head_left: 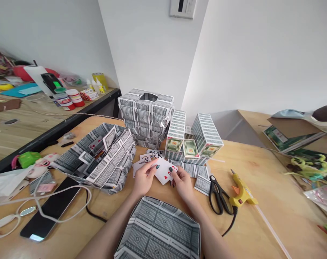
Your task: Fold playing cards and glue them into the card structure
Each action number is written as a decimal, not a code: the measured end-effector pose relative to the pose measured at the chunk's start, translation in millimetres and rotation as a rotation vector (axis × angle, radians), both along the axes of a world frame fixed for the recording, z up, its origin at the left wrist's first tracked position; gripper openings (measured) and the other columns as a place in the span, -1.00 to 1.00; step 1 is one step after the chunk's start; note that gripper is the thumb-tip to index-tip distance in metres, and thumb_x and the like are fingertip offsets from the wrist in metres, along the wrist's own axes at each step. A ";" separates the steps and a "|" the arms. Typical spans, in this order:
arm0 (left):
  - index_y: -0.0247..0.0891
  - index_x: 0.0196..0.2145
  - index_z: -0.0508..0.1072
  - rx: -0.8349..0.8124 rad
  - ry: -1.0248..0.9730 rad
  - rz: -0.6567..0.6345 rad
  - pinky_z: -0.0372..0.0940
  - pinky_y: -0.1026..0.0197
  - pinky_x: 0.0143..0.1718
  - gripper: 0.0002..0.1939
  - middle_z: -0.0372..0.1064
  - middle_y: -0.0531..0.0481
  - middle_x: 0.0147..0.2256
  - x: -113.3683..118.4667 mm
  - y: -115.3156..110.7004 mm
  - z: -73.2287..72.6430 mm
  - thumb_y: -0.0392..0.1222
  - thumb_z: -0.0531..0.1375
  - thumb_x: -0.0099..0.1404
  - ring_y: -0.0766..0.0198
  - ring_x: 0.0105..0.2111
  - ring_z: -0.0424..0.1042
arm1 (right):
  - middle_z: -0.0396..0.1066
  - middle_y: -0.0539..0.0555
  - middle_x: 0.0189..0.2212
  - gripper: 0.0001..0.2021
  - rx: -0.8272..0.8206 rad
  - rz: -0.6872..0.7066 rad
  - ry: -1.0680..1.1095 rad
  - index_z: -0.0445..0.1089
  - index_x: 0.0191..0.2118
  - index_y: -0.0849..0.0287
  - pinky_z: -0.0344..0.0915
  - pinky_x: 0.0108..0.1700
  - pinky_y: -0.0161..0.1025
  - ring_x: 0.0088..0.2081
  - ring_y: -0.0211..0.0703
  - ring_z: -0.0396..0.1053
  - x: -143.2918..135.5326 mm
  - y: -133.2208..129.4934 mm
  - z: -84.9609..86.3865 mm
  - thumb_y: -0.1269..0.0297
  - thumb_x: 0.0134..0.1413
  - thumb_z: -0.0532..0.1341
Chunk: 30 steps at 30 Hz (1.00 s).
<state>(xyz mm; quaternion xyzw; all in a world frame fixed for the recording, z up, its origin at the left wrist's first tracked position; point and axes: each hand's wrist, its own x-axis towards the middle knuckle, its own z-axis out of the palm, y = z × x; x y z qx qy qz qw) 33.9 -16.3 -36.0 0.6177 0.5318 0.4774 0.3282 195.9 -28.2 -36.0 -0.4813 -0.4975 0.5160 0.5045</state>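
Between my left hand (145,177) and my right hand (181,180) are playing cards (163,173), face up, with red hearts showing. My left fingers pinch the left end; my right thumb presses on the right end. Just below my hands sits a box covered in grey-backed playing cards (163,225), flanked by my forearms. Behind my left hand lie loose face-up cards (137,167). To the right of my right hand are cards lying back up (202,184), beside black-handled scissors (219,198) and a yellow glue gun (241,190).
An open card-covered basket (120,154) holds loose cards on the left. Behind stand a taller card-covered box (147,118) and stacked card packs (176,126). A phone (51,212), white cable (90,199) and white scissors (10,220) lie front left.
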 end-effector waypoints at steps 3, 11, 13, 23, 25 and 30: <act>-0.23 -0.08 0.39 -0.002 -0.015 -0.013 0.33 0.21 -0.20 -0.66 0.39 -0.10 -0.14 1.0 -0.3 2.3 -0.14 0.09 0.18 0.20 -0.21 0.41 | 0.16 -0.10 -0.69 -0.68 -0.001 -0.007 -0.046 0.17 -0.53 0.16 0.04 -0.66 -0.37 -0.67 -0.34 0.10 -0.2 0.1 -2.3 -0.01 -0.04 0.13; -0.29 -0.09 0.35 -0.186 -0.128 0.000 0.23 0.33 -0.63 -0.61 0.37 0.02 -0.50 3.4 -2.0 4.9 -0.07 0.11 0.15 0.36 -0.63 0.32 | 0.22 -0.07 -0.64 -0.73 -0.010 0.063 -0.062 0.21 -0.47 0.17 0.08 -0.60 -0.36 -0.62 -0.31 0.14 -0.3 -2.2 1.0 0.06 -0.06 0.16; -0.30 -0.14 0.37 -0.218 -0.168 -0.007 0.22 0.33 -0.65 -0.66 0.35 0.03 -0.54 3.7 -2.2 5.2 -0.08 0.07 0.17 0.34 -0.64 0.31 | 0.22 -0.07 -0.63 -0.75 -0.001 0.059 -0.031 0.20 -0.47 0.17 0.07 -0.60 -0.36 -0.62 -0.31 0.14 -0.6 -2.7 3.0 0.08 -0.04 0.15; -0.27 -0.39 0.31 -0.299 -0.232 -0.037 0.23 0.33 -0.65 -0.82 0.35 0.08 -0.60 4.4 -1.3 8.0 -0.10 0.11 0.11 0.33 -0.64 0.33 | 0.31 -0.01 -0.53 -0.78 -0.006 0.076 -0.028 0.20 -0.41 0.16 0.22 -0.47 -0.30 -0.50 -0.22 0.28 0.0 -3.5 0.1 0.12 -0.06 0.17; -0.26 -0.46 0.29 -0.339 -0.232 -0.045 0.21 0.33 -0.69 -0.80 0.32 0.08 -0.64 4.2 -0.8 7.9 -0.06 0.12 0.11 0.33 -0.68 0.32 | 0.33 0.01 -0.50 -0.78 -0.012 0.084 -0.017 0.20 -0.41 0.16 0.23 -0.45 -0.29 -0.47 -0.20 0.29 0.6 -3.1 -1.1 0.12 -0.06 0.18; -0.29 -0.47 0.33 -0.315 -0.298 -0.059 0.32 0.28 -0.59 -0.79 0.36 0.03 -0.57 2.1 0.0 7.3 -0.07 0.13 0.11 0.28 -0.57 0.39 | 0.30 -0.02 -0.57 -0.77 -0.021 0.077 0.015 0.20 -0.41 0.15 0.16 -0.54 -0.33 -0.56 -0.25 0.23 0.5 -2.1 0.6 0.08 -0.04 0.15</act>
